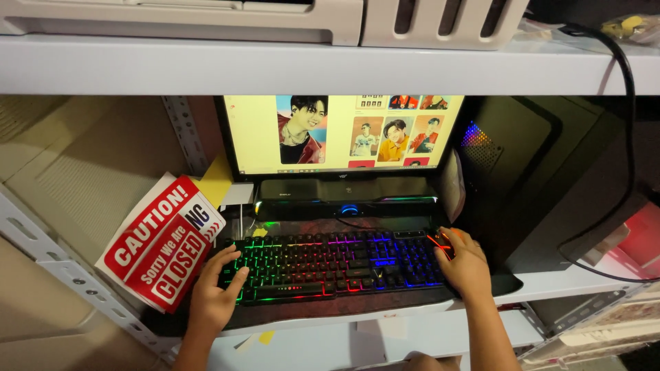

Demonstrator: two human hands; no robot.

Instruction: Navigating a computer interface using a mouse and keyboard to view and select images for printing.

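A black keyboard (337, 264) with rainbow backlit keys lies on a dark mat on a shelf. My left hand (214, 292) rests at its left end, fingers spread over the green-lit keys. My right hand (465, 264) lies curled over a black mouse (443, 242) with a red glow, just right of the keyboard. Behind the keyboard stands a black soundbar (347, 192), and above it a monitor (340, 134) shows a pale yellow page with portrait photos.
A black computer tower (543, 172) with coloured lights stands right of the monitor. A red and white sign (161, 240) leans at the left. A white shelf board (275, 65) runs overhead with pale plastic boxes on it. A black cable (629, 103) hangs at the right.
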